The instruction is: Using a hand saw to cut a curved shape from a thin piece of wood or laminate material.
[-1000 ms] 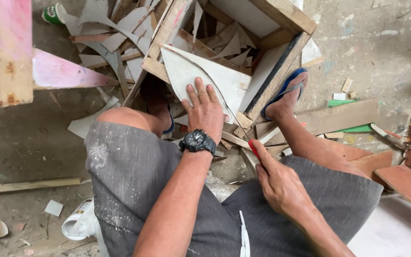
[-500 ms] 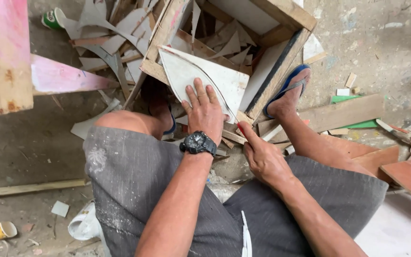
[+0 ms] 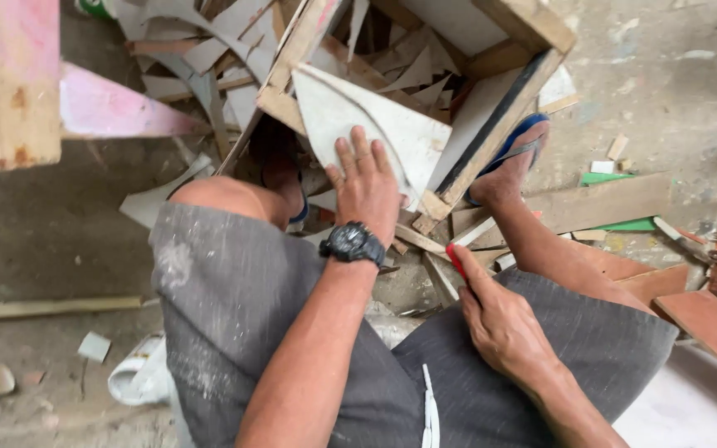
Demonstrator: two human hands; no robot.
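left hand [image 3: 367,187]: fingers together, flat on white triangular panel [image 3: 375,133], frame centre | right hand [image 3: 499,323]: clamped on red-tipped tool [image 3: 456,259] | panel looks uncut, 1 curved line marked

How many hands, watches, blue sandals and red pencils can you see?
hands: 2, left hand and right hand
watch: 1
blue sandal: 1 clearly; the other foot is in shadow
red pencil: 1
Total: 5
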